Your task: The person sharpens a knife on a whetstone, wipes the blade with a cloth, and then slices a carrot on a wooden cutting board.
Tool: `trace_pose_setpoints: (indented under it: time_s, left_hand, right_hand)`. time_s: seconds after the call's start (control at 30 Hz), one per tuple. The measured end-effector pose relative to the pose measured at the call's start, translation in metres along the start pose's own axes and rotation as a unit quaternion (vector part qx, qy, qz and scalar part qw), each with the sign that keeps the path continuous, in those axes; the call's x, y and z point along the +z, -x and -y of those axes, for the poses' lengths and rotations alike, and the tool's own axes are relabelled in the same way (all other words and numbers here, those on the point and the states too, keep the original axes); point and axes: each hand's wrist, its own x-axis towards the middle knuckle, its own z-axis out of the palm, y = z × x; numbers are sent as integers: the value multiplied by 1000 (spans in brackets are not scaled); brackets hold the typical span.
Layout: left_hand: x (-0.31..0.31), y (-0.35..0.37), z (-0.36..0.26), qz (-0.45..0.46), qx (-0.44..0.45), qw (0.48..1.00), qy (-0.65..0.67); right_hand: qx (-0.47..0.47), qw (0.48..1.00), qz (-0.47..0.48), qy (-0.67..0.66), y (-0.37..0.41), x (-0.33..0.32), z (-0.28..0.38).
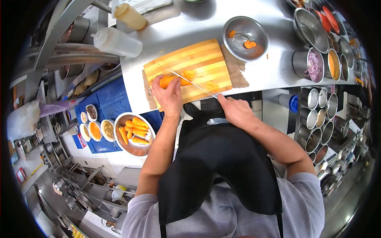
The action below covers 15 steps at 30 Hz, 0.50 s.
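Note:
My left hand (168,95) is closed on a peeled carrot (185,81) and presses it onto a striped wooden cutting board (202,53). In my right hand (235,109) is a knife (198,86), its thin blade lying slantwise across the board at the carrot's right end. The knife's handle is hidden inside my fingers. Cut carrot pieces (212,86) rest on the board right of the blade. Beyond the board stands a steel bowl (260,30) with a few carrot pieces inside.
A bowl of whole peeled carrots (126,148) stands at left below the counter level. Two squeeze bottles (119,42) are at the counter's left end. Brown paper (238,73) lies under the board. At right are a pot of chopped onion (313,66) and stacked steel bowls (311,29).

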Motion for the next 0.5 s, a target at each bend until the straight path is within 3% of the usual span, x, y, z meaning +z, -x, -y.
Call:
trace_pose_setpoints:
  time_s: [0.5]
  left_hand:
    - [-4, -6, 17, 22, 80, 996, 31]
  right_hand:
    - [16, 999, -2, 30, 19, -27, 19]
